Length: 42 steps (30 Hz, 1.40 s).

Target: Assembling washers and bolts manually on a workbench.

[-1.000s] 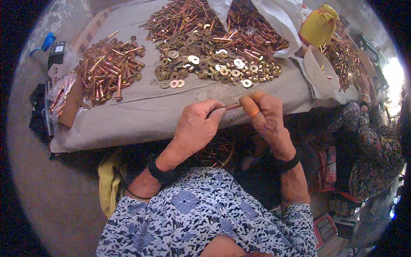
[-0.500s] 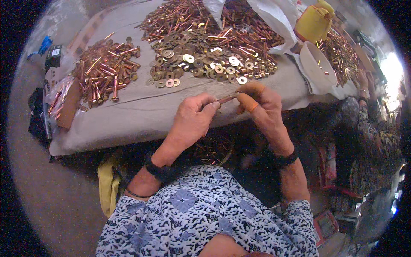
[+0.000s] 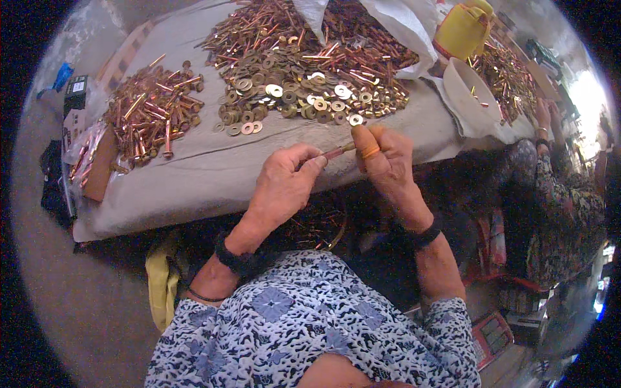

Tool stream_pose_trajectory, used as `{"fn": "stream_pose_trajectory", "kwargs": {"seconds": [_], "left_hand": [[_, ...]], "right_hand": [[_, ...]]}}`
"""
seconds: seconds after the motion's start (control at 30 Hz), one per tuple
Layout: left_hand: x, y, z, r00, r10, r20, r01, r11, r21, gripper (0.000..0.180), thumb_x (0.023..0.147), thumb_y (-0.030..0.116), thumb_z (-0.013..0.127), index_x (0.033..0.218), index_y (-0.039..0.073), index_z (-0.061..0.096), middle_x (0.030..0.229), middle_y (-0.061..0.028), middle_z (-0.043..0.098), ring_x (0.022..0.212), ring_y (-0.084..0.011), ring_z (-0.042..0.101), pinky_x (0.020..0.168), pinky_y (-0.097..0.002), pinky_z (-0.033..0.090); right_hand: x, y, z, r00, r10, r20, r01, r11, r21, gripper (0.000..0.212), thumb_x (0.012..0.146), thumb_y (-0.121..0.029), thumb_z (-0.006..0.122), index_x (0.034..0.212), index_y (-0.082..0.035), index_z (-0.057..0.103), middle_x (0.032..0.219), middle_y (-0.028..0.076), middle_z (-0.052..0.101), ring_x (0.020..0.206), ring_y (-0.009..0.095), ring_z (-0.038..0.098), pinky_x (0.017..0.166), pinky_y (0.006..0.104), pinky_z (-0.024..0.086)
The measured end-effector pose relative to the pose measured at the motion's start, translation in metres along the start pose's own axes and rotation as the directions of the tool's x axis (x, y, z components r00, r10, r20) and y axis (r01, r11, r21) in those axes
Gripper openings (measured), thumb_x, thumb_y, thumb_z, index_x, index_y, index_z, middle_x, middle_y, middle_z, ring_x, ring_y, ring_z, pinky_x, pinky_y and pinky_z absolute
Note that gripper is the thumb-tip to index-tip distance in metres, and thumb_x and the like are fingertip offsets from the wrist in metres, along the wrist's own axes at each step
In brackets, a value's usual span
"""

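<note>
Over the near edge of the table, a copper-coloured bolt lies between my two hands. My left hand pinches its left end between thumb and forefinger. The fingers of my right hand, with orange covers on thumb and forefinger, close round its other end. Whatever small part sits under those right fingertips is hidden. Just beyond my hands spreads a heap of brass-coloured washers, with small nuts on its right side. Behind it rises a large pile of long bolts. Another pile of bolts lies to the left.
White sacking hangs over the back pile. A yellow jug and a white tub stand at the right beside more bolts. A brown cardboard piece and bagged bolts edge the left. Another person's arm reaches in at far right.
My right hand has turned, its thumb and forefinger now folded together round the bolt's end. My left hand keeps its pinch. The whole view has shifted slightly.
</note>
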<state>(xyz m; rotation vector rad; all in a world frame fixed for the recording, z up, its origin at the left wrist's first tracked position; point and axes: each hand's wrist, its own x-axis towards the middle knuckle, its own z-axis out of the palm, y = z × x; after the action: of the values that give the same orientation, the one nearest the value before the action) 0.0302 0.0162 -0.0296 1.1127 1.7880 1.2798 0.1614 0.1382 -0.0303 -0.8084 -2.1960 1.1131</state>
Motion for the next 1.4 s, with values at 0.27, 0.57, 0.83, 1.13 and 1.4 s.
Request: {"fn": "stream_pose_trajectory", "kwargs": {"seconds": [0.27,0.57,0.83,1.13,1.4], "left_hand": [[0.001,-0.004,-0.001,0.998,-0.066,0.007,0.066,0.992,-0.111,0.019,0.085,0.016,0.051,0.084,-0.001,0.057,0.054,0.0011,0.047,0.039,-0.0061,0.043,0.035,-0.0223,0.033],[0.000,-0.002,0.003,1.000,-0.012,0.003,0.012,1.000,-0.015,0.019,0.084,0.017,0.051,0.085,-0.002,0.058,0.052,0.0003,0.047,0.039,-0.0062,0.043,0.036,-0.0234,0.034],[-0.001,-0.003,0.004,1.000,-0.009,-0.004,0.009,1.000,0.005,0.021,0.084,0.019,0.051,0.084,0.000,0.059,0.052,-0.0002,0.048,0.040,-0.0068,0.043,0.038,-0.0242,0.034],[-0.005,0.007,-0.005,0.995,-0.063,0.082,0.064,0.998,-0.008,0.023,0.084,0.024,0.051,0.091,0.003,0.058,0.056,-0.0009,0.049,0.042,-0.0089,0.045,0.039,-0.0249,0.036],[-0.007,0.007,-0.003,0.993,-0.088,0.075,0.097,0.989,-0.114,0.019,0.085,0.019,0.050,0.080,0.001,0.056,0.051,0.0010,0.045,0.038,-0.0071,0.042,0.034,-0.0233,0.033]], "right_hand": [[-0.004,0.007,0.015,0.947,-0.198,-0.253,0.268,0.921,0.283,0.018,0.083,-0.017,0.055,0.085,0.000,0.059,0.065,0.005,0.057,0.059,0.012,0.054,0.054,0.0247,0.042],[-0.004,0.009,0.005,0.986,-0.158,-0.059,0.149,0.980,-0.135,0.014,0.078,-0.015,0.060,0.082,-0.001,0.058,0.065,0.007,0.057,0.059,0.017,0.055,0.055,0.0278,0.044],[-0.008,0.010,0.006,0.939,-0.336,-0.071,0.339,0.940,0.037,0.018,0.076,-0.019,0.063,0.084,-0.003,0.059,0.074,0.011,0.060,0.065,0.019,0.057,0.056,0.0307,0.044],[-0.006,0.007,0.016,0.907,-0.322,-0.272,0.356,0.931,0.083,0.021,0.079,-0.020,0.059,0.069,-0.002,0.058,0.058,0.001,0.051,0.055,0.010,0.047,0.049,0.0256,0.036],[-0.010,0.009,0.005,0.979,-0.102,-0.175,0.132,0.976,0.174,0.020,0.077,-0.022,0.059,0.072,-0.003,0.061,0.063,0.007,0.056,0.060,0.017,0.053,0.054,0.0291,0.041]]}}
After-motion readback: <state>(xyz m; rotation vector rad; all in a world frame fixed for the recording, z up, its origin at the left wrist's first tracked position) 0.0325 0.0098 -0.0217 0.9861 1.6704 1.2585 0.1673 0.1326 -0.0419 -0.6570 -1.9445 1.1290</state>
